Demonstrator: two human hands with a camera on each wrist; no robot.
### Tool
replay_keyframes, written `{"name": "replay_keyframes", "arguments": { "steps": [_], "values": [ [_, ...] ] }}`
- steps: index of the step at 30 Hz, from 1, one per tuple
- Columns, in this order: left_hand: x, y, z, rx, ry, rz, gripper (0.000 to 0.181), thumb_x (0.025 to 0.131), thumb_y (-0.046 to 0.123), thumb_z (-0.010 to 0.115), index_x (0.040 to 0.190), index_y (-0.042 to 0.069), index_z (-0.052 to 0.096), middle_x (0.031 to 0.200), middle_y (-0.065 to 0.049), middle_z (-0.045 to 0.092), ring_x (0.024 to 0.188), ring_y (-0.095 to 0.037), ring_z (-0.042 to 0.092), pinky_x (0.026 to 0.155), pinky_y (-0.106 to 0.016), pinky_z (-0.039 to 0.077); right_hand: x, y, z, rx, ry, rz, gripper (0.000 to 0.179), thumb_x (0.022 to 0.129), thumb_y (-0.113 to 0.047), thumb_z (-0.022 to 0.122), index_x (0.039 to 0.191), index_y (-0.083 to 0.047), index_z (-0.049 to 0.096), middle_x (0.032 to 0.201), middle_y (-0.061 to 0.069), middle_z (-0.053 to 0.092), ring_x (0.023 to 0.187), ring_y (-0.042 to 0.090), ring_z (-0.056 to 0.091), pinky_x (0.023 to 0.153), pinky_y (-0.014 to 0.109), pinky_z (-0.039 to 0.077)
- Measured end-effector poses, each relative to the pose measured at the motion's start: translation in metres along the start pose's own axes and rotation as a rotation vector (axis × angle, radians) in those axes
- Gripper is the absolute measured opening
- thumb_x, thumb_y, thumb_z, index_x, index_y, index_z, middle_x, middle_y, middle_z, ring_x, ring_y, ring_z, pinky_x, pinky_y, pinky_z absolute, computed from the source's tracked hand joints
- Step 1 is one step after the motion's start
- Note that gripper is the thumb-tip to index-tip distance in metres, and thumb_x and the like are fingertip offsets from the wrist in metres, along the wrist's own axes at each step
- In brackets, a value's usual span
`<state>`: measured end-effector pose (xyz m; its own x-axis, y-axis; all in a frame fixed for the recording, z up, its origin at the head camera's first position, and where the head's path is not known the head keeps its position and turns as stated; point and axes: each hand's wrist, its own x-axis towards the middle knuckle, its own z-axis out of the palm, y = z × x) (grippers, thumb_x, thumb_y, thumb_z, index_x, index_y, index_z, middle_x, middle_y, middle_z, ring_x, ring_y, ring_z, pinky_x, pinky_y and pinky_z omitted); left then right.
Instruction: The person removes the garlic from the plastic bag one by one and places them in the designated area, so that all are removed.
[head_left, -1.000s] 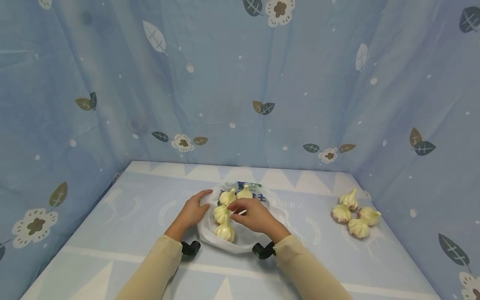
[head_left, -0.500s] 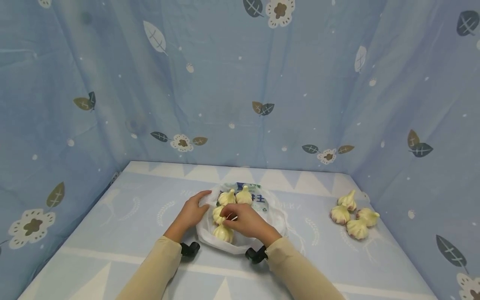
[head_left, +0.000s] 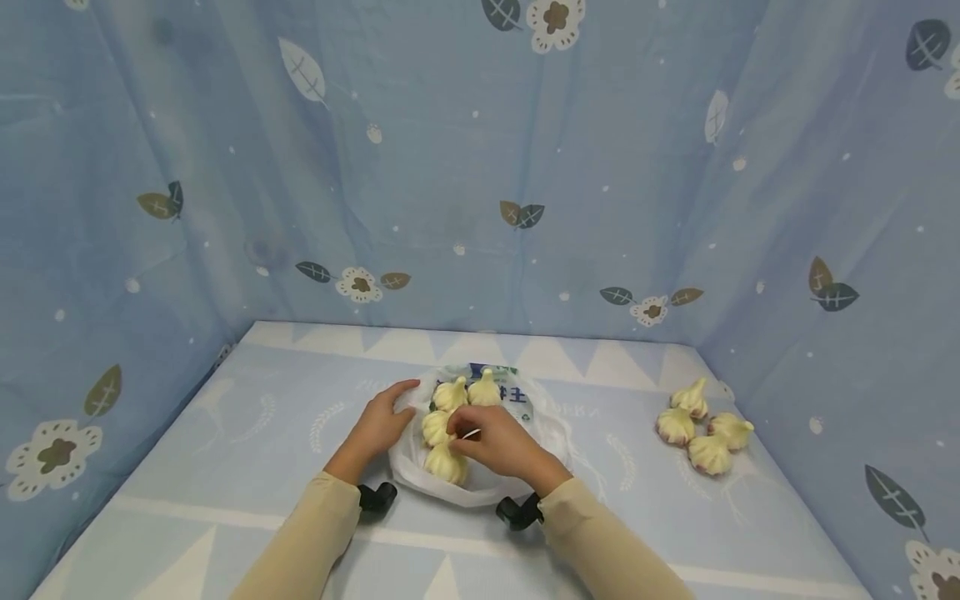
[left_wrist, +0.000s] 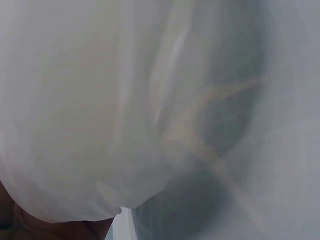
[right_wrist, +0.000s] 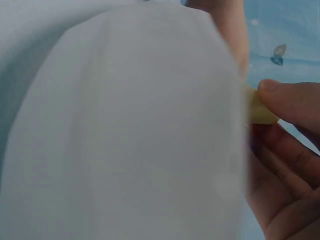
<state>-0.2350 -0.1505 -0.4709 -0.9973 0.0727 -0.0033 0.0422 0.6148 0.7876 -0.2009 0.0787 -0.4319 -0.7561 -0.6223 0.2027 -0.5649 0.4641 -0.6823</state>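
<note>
A white translucent plastic bag (head_left: 480,493) with green and blue print lies opened out, with several garlic bulbs (head_left: 450,394) inside. My right hand (head_left: 497,442) reaches over it, thumb and fingers pinching the stem of the front bulb (head_left: 446,465). In the right wrist view, the pale yellow stem (right_wrist: 262,112) shows between thumb and fingers, while the bag (right_wrist: 150,125) covers most of that view. At the bag's left rim rests my left hand (head_left: 378,425), fingers extended and thumb apart. The bag (left_wrist: 90,100) hides most of that hand in the left wrist view.
Several more garlic bulbs (head_left: 710,455) sit grouped at the right side of the table (head_left: 300,533). Patterned blue curtains (head_left: 480,167) stand behind and at both sides. A black wrist camera (head_left: 517,512) is close to the bag's front rim.
My right hand has moved slightly left and down, from above the bulbs to the front bulb's stem, and its fingers have closed there. My left hand keeps its place at the rim.
</note>
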Motion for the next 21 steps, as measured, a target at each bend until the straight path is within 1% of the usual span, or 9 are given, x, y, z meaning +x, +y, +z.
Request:
{"name": "replay_keyframes", "arguments": {
  "steps": [4,7,11,15,19,21],
  "values": [
    [0.001,0.001,0.0,0.004,0.001,-0.005,0.051,0.097,0.015,0.054,0.147,0.019,0.043,0.153,-0.016,0.038,0.143,-0.039,0.031,0.114,-0.059,0.029,-0.004,-0.001,-0.009,0.034,0.039,-0.025,0.008,0.089,-0.009,0.068,0.097,-0.011,0.066,0.098,-0.001,0.067,0.095,0.01,0.068,0.078,0.016,0.055],
    [0.0,0.001,0.0,0.003,-0.002,-0.009,0.052,0.096,0.015,0.054,0.147,0.019,0.043,0.153,-0.017,0.038,0.142,-0.04,0.032,0.113,-0.059,0.03,-0.007,0.001,-0.016,0.032,0.06,-0.045,0.01,0.09,-0.011,0.068,0.1,-0.01,0.066,0.1,-0.001,0.067,0.096,0.011,0.069,0.079,0.016,0.055],
    [0.001,0.0,0.0,0.007,0.0,-0.007,0.052,0.097,0.014,0.054,0.147,0.02,0.043,0.154,-0.018,0.037,0.142,-0.04,0.031,0.112,-0.06,0.031,-0.011,0.005,-0.026,0.004,0.106,-0.084,0.011,0.091,-0.012,0.067,0.102,-0.012,0.066,0.1,-0.002,0.068,0.097,0.013,0.07,0.08,0.017,0.056],
    [0.003,-0.001,0.0,0.009,0.0,-0.003,0.052,0.097,0.014,0.053,0.147,0.02,0.042,0.154,-0.017,0.036,0.143,-0.041,0.031,0.113,-0.06,0.03,-0.014,0.011,-0.037,-0.01,0.155,-0.094,0.012,0.091,-0.013,0.067,0.103,-0.015,0.067,0.101,-0.001,0.069,0.095,0.015,0.071,0.08,0.019,0.056],
    [0.003,-0.002,0.001,0.001,-0.005,-0.011,0.052,0.097,0.015,0.053,0.147,0.021,0.042,0.154,-0.017,0.036,0.143,-0.04,0.03,0.113,-0.06,0.029,-0.019,0.016,-0.046,-0.015,0.17,-0.096,0.016,0.091,-0.014,0.067,0.107,-0.009,0.067,0.104,0.002,0.069,0.095,0.017,0.071,0.081,0.019,0.056],
    [0.003,-0.003,0.002,0.0,-0.009,-0.016,0.052,0.097,0.015,0.053,0.148,0.021,0.042,0.155,-0.017,0.036,0.143,-0.04,0.03,0.113,-0.06,0.029,-0.022,0.018,-0.052,-0.037,0.181,-0.095,0.019,0.092,-0.014,0.067,0.108,-0.006,0.067,0.105,0.003,0.07,0.096,0.018,0.071,0.081,0.02,0.056]
  ]
}}
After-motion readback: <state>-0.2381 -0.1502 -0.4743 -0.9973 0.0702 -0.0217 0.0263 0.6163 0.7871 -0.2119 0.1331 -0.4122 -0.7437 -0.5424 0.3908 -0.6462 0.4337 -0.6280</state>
